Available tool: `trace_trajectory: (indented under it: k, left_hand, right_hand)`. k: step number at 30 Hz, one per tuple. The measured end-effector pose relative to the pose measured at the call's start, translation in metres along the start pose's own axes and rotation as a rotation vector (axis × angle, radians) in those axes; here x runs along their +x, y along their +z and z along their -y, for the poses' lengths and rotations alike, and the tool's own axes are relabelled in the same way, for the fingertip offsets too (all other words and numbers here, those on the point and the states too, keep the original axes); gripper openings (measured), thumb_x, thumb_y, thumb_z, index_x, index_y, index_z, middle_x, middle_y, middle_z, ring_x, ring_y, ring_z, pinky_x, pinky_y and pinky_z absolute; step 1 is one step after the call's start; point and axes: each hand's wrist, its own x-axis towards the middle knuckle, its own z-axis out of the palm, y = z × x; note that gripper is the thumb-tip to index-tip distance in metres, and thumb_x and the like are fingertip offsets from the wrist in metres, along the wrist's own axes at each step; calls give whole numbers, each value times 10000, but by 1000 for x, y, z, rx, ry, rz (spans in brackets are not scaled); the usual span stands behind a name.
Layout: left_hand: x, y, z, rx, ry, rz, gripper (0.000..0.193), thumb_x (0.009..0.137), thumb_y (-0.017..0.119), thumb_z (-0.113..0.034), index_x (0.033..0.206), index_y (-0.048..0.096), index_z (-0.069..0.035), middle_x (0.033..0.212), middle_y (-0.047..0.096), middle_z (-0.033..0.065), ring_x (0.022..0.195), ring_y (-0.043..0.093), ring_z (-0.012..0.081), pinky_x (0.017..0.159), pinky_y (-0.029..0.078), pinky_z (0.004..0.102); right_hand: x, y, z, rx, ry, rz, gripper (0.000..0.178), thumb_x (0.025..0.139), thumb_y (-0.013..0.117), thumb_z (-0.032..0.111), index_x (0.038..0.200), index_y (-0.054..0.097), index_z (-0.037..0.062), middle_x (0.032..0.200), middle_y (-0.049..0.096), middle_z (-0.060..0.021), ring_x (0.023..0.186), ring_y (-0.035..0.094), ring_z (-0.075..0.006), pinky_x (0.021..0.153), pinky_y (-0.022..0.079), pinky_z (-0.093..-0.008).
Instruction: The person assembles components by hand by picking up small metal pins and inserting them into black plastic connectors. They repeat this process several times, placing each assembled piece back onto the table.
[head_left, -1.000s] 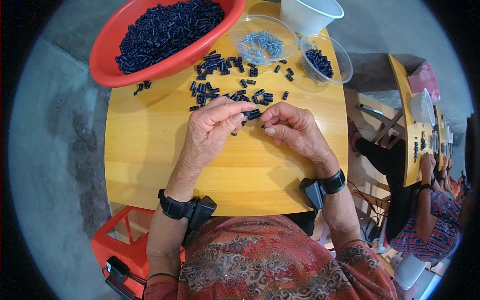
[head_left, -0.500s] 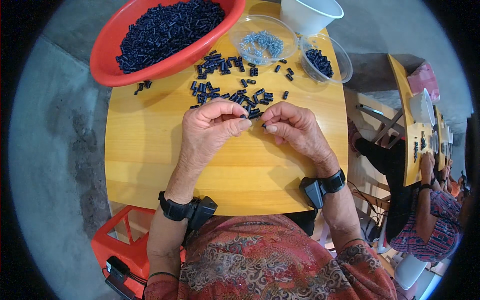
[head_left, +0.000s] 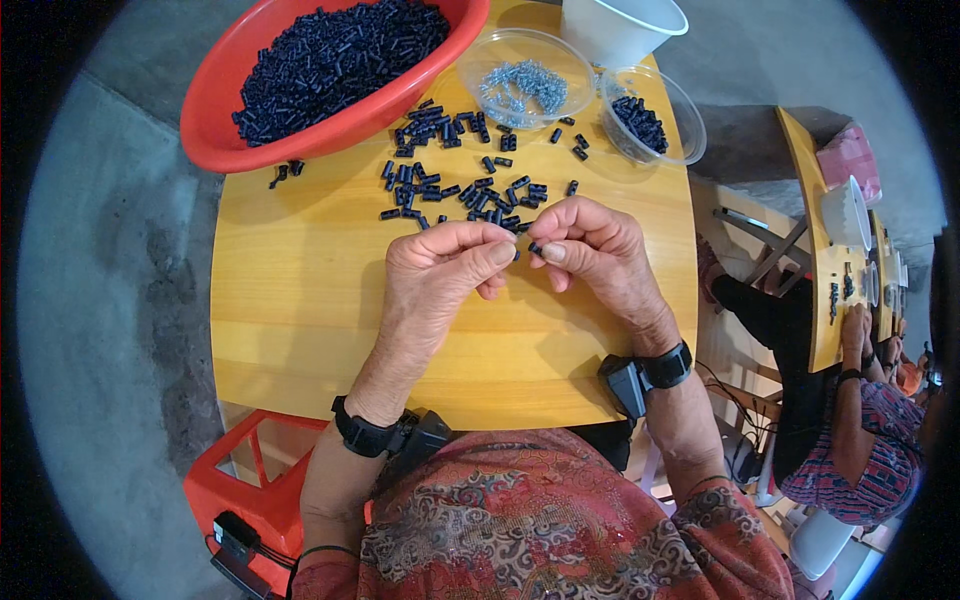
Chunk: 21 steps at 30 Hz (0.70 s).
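My left hand is closed in a pinch, with the dark end of a small black plastic piece showing at its fingertips. Facing it, my right hand pinches another small black plastic piece between thumb and forefinger. The fingertips of both hands are close together over the wooden table; whether the two pieces touch I cannot tell. Just beyond my fingers lie many loose black plastic pieces, short and tube-like.
A large red basin full of black pieces stands at the far left. Beyond the loose pieces are a clear bowl of small shiny metal parts, a clear bowl of black pieces and a white tub. Another person works at the right.
My left hand has moved right and slightly down, closing the gap to my right hand. More loose pieces show where it was. My right hand has barely shifted.
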Motion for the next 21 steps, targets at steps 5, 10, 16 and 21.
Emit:
trace_trajectory:
  k: [5,10,16,21]
  left_hand:
    - [-1,1,-1,21,-7,-19,151,829,731,-81,952,711,4,777,683,50,616,588,77,548,483,209]
    - [-4,2,2,64,-12,-13,171,839,718,-94,967,695,18,775,664,61,642,590,105,559,473,232]
    - [-8,0,5,161,33,2,138,821,719,-25,951,704,20,813,693,64,642,627,80,565,523,204]
    - [-7,1,6,387,90,-29,79,820,707,-14,897,709,2,752,671,40,607,601,66,534,496,203]
  right_hand:
    - [0,4,-1,-11,13,23,140,906,626,49,1044,624,26,826,647,-31,620,529,-61,548,436,-190]
    - [-3,1,2,-55,30,-19,141,886,637,46,1025,631,25,821,661,-45,645,571,-96,570,462,-229]
    - [-3,-15,13,-1000,-265,39,115,823,622,71,927,630,22,827,652,-137,763,649,-330,673,511,-395]
    - [-4,-12,11,-1061,-281,81,111,818,621,74,922,627,35,846,655,-132,781,643,-337,684,511,-396]
